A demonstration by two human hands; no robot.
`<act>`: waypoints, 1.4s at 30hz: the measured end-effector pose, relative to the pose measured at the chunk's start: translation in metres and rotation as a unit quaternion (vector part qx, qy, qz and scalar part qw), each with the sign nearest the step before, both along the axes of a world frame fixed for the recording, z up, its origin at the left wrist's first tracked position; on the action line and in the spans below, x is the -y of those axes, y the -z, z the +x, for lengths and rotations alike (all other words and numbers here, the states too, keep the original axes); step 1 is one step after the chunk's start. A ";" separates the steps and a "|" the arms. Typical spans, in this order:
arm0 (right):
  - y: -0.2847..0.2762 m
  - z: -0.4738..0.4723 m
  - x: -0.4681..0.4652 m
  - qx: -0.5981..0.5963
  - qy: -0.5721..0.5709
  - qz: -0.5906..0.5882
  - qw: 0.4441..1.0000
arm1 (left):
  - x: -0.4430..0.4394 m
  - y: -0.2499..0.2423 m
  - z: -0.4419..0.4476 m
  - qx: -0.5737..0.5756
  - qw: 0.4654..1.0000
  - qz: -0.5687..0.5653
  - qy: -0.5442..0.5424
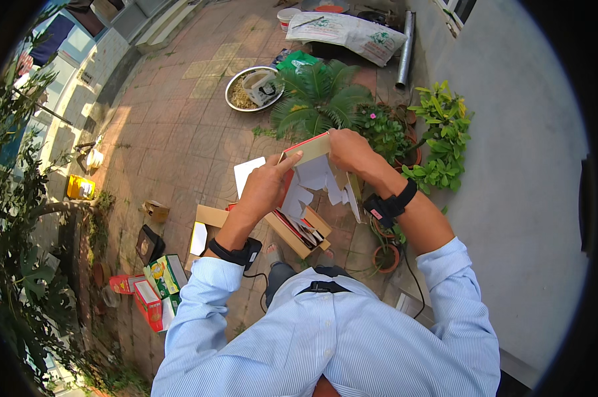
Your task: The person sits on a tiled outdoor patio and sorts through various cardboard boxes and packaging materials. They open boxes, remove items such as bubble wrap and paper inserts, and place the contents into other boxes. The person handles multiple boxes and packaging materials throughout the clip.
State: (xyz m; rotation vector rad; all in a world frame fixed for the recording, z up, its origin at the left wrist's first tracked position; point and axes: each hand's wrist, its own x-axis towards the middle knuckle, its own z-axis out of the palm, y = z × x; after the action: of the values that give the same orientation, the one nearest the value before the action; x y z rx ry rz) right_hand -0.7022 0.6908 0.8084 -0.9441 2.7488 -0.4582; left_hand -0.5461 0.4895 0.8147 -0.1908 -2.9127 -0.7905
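My left hand (265, 187) grips the left edge of an opened cardboard box (312, 149), its thumb pressed on the beige panel. My right hand (352, 153) is closed on the box's upper right corner. The box has a red outer edge and a white interior, and torn or folded flaps hang from it. Below it on the ground, a brown carton (285, 239) holds several flattened cardboard pieces (306, 232) standing on edge. A white panel (248, 173) shows behind my left hand. Each of my wrists wears a black strap with a small device.
Red and green printed boxes (165, 278), a black tray-like object (150, 244) and a small brown box (156, 211) lie on the paving at left. Potted plants (385, 255) line the grey wall (517, 173). Farther off are a sago palm (318, 101), a metal basin (239, 104) and a white woven sack (338, 34).
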 end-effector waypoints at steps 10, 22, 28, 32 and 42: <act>-0.014 0.021 0.031 -0.019 0.157 -0.056 0.986 | -0.026 0.016 -0.016 -0.022 0.989 0.129 -0.075; 0.000 0.020 0.061 -0.006 0.311 -0.144 0.939 | -0.039 0.018 -0.015 0.137 0.852 0.502 -0.058; 0.003 0.026 0.070 0.075 0.276 -0.146 0.947 | -0.036 0.025 -0.008 0.131 0.846 0.515 -0.038; 0.008 0.028 0.074 0.249 0.172 -0.268 0.915 | -0.026 0.048 -0.014 0.103 0.844 0.512 -0.120; 0.067 0.050 -0.030 0.203 0.306 -0.368 0.854 | 0.013 0.089 0.001 -0.017 0.667 0.711 -0.219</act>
State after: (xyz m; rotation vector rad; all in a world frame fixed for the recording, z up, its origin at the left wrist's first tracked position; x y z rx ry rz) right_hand -0.6523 0.7213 0.7416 0.0207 2.3958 -1.6760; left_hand -0.5448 0.4767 0.7252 0.5907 -1.3416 -2.4159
